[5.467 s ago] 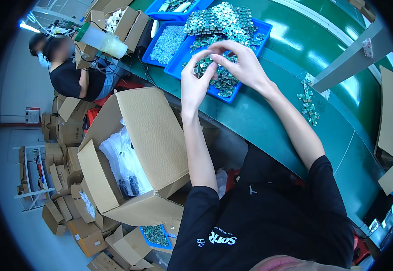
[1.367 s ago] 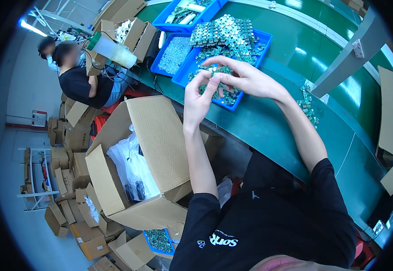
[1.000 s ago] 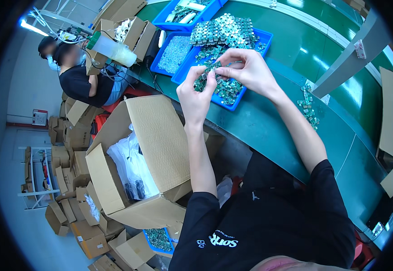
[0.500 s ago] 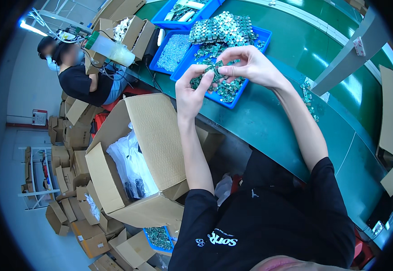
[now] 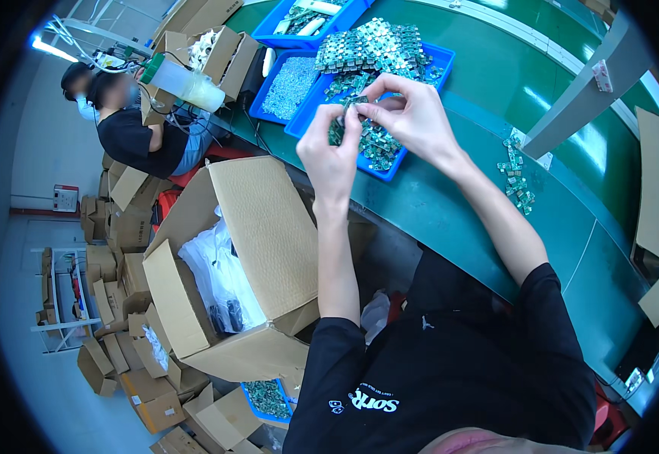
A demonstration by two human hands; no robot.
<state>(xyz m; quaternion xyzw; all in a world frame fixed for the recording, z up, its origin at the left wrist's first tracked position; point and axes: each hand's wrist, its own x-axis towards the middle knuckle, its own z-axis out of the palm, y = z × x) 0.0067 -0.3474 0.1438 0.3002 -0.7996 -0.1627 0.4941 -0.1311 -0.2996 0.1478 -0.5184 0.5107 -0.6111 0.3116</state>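
Green table (image 5: 435,204) under hands (image 5: 416,121) (boxes (image 5: 261,234) alongside)

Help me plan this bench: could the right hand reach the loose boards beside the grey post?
Likely yes: mostly bare tabletop lies between the right hand and the loose boards, though its fingers look occupied.

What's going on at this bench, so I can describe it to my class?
A person's left hand and right hand meet above a blue tray, pinching a small green circuit board between the fingertips. Loose boards lie in the tray, with stacked board panels at its far end. More small boards are scattered on the green table to the right. An open cardboard box stands to the left. Exactly what the fingers are doing is too small to tell.
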